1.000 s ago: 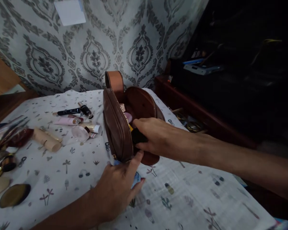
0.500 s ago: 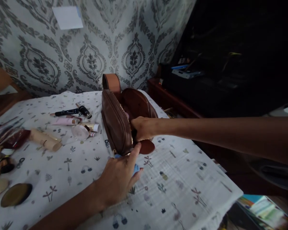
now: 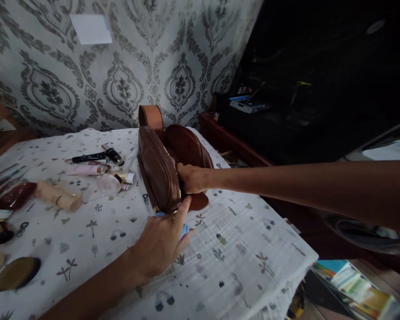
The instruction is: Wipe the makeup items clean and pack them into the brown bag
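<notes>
A brown leather bag stands on the cloth with its zipped top open and a tan strap rising at the far end. Into the opening reaches my right hand; its fingertips are hidden inside, so I cannot see what they touch. A pinkish thing shows faintly beside it within the bag. My left hand grips the near end of the bag, index finger on the zip edge and thumb lower down. Partly covered by that hand is something soft and blue, its kind unclear.
Left of the bag lie a pink tube, a round clear compact, dark cosmetic tubes, a beige bottle and an oval brush. A patterned cloth covers the table. Books lie below, right.
The view has shifted slightly, so the table and bag sit a little further left. Both hands keep nearly the same places at the bag; nothing visibly taken out.
</notes>
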A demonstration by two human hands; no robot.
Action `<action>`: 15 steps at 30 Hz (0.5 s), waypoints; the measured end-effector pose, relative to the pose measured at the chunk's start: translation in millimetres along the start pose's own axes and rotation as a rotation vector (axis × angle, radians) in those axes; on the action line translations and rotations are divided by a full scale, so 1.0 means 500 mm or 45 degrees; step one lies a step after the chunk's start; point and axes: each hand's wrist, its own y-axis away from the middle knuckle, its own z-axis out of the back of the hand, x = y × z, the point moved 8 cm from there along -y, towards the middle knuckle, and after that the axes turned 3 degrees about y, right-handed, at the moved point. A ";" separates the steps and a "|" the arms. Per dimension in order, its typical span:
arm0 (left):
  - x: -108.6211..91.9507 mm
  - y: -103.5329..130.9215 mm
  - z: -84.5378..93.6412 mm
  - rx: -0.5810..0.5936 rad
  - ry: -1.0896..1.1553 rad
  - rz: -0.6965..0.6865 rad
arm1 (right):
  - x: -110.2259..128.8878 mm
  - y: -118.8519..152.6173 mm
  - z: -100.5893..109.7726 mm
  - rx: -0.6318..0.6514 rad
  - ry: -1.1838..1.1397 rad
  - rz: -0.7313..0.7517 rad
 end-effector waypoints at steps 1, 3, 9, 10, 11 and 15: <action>0.000 0.000 0.000 0.000 -0.014 0.004 | -0.001 -0.001 -0.003 0.012 -0.011 -0.001; 0.002 0.000 0.000 -0.007 -0.031 0.011 | -0.002 -0.005 -0.009 0.020 -0.031 0.007; 0.003 0.001 0.000 -0.020 -0.018 -0.005 | -0.006 -0.019 -0.019 -0.010 -0.057 0.046; 0.003 0.001 0.001 -0.028 -0.019 -0.003 | -0.006 -0.021 -0.019 -0.015 -0.058 0.054; 0.004 0.001 0.001 -0.035 -0.018 -0.001 | -0.006 -0.022 -0.020 -0.020 -0.059 0.060; 0.004 0.001 -0.001 -0.027 -0.015 0.003 | -0.008 -0.022 -0.023 -0.014 -0.067 0.053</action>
